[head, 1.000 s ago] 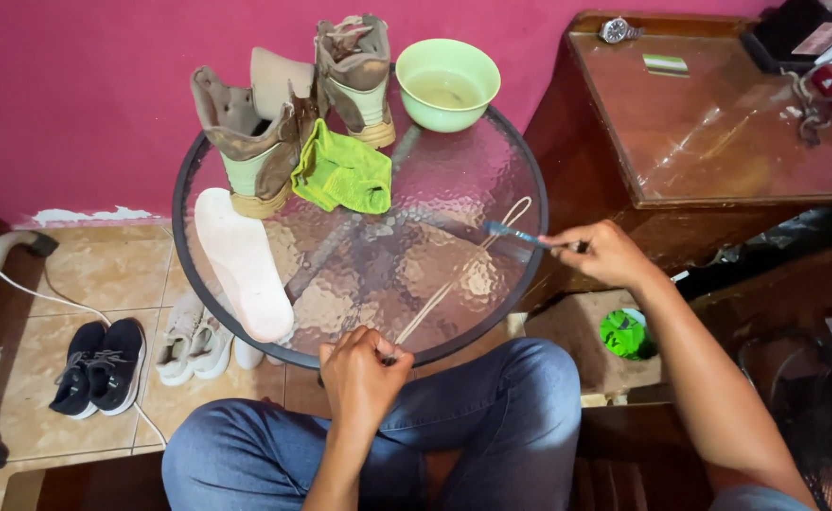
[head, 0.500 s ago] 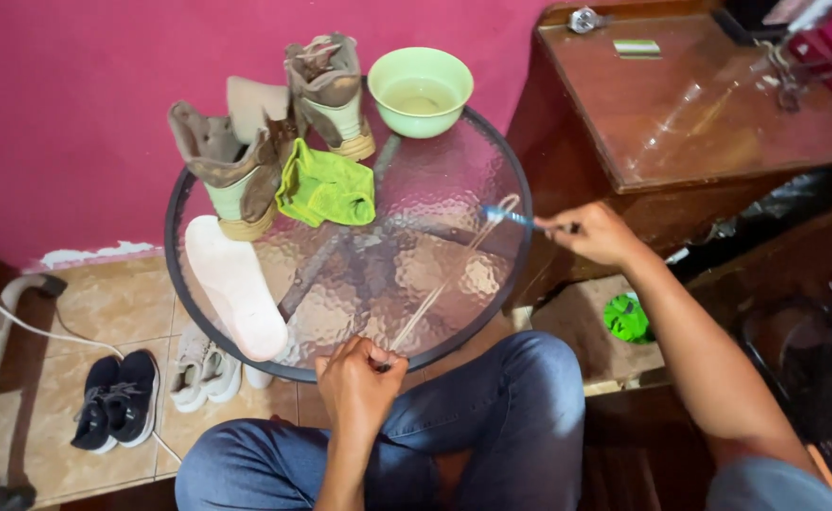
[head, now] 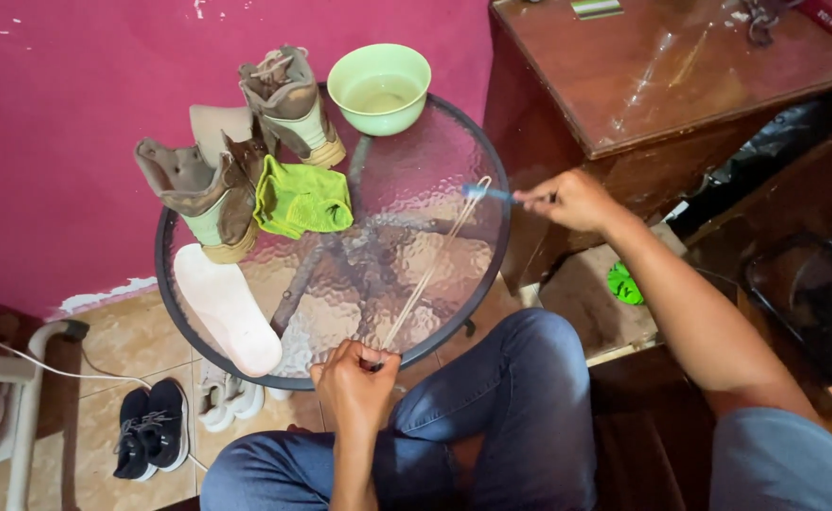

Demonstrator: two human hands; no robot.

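Observation:
My left hand (head: 357,383) pinches one end of a pale shoelace (head: 432,270) at the near rim of a round glass table (head: 378,255). The lace runs taut over the glass up to my right hand (head: 572,199). That hand holds a small blue brush (head: 488,192) against the lace's far end, just past the table's right rim. Two tan boots (head: 210,194) (head: 291,99) stand at the back left of the table. A green cloth (head: 302,201) lies between them, and a white insole (head: 227,308) lies flat at the left front.
A pale green bowl (head: 379,87) with liquid sits at the table's back edge. A brown wooden cabinet (head: 662,76) stands close on the right. Black sneakers (head: 153,428) and white shoes (head: 230,396) lie on the tile floor at left. A magenta wall (head: 75,95) is behind.
The view has shifted, so the table sits further right and lower in the picture. Both hands keep their grip; the lace stays stretched between them and the brush stays at its far end.

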